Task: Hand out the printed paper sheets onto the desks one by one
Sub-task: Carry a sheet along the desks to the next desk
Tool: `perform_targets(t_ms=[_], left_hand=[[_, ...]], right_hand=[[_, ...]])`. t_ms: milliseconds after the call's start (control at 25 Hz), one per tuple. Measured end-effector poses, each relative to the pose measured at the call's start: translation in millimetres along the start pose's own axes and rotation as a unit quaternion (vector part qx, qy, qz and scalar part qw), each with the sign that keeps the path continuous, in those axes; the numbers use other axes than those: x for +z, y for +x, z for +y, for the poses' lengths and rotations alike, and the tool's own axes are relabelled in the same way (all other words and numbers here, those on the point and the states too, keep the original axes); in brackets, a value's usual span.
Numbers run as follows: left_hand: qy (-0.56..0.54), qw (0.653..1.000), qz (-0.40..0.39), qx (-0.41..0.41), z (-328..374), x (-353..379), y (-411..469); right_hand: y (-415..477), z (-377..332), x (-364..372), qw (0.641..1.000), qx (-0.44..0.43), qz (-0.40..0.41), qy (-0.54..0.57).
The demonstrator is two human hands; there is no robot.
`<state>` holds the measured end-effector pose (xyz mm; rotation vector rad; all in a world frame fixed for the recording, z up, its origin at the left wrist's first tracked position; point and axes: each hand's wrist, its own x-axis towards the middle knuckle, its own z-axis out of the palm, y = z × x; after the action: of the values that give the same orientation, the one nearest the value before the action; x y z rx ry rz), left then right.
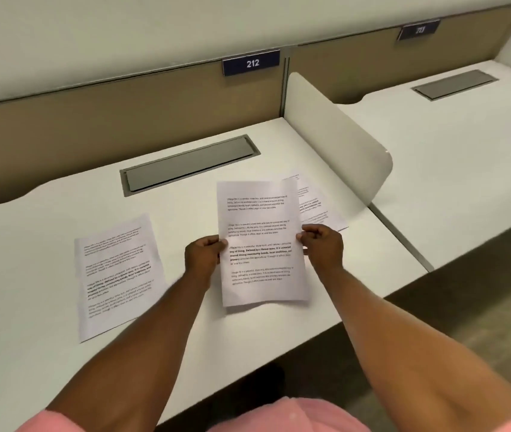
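Observation:
I hold a printed sheet (260, 241) upright over the white desk (45, 353) marked 212. My left hand (203, 258) grips its left edge and my right hand (321, 244) pinches its right edge. Another printed sheet (118, 275) lies flat on the desk to the left, slightly rotated. Behind the held sheet, more printed paper (316, 207) lies on the desk near the divider, mostly hidden.
A grey cable hatch (188, 165) is set into the desk behind the sheets. A white divider panel (335, 135) separates this desk from the neighbouring desk (466, 169) on the right, which has its own hatch (455, 84). A blue number plate 212 (251, 63) hangs on the back panel.

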<state>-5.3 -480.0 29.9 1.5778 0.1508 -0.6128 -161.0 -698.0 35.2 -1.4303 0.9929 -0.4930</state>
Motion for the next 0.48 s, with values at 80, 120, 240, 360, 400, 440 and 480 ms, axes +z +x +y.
perform_targets(t_ms=[80, 120, 240, 360, 400, 440, 480], left_hand=[[0.010, 0.999, -0.028, -0.011, -10, 9, -16], [0.014, 0.999, -0.041, -0.015, -15, 13, -22], [0.045, 0.995, -0.083, -0.024, -37, 33, -45], [0.082, 0.988, -0.130, -0.019, -53, 70, -74], [0.092, 0.985, -0.143, -0.017, -55, 84, -83], [0.101, 0.982, -0.158, -0.014, -57, 99, -92], [0.113, 0.978, -0.177, -0.012, -59, 117, -100]], right_hand=[[-27, 8, -22, 0.999, 0.010, 0.033, 0.011], [-38, 12, -32, 0.999, 0.020, 0.048, 0.010], [-69, 30, -75, 0.993, 0.044, 0.113, 0.001], [-93, 48, -125, 0.983, 0.057, 0.172, 0.011], [-98, 53, -141, 0.981, 0.056, 0.188, 0.012], [-102, 58, -156, 0.978, 0.055, 0.203, 0.012], [-105, 64, -175, 0.974, 0.056, 0.220, 0.016]])
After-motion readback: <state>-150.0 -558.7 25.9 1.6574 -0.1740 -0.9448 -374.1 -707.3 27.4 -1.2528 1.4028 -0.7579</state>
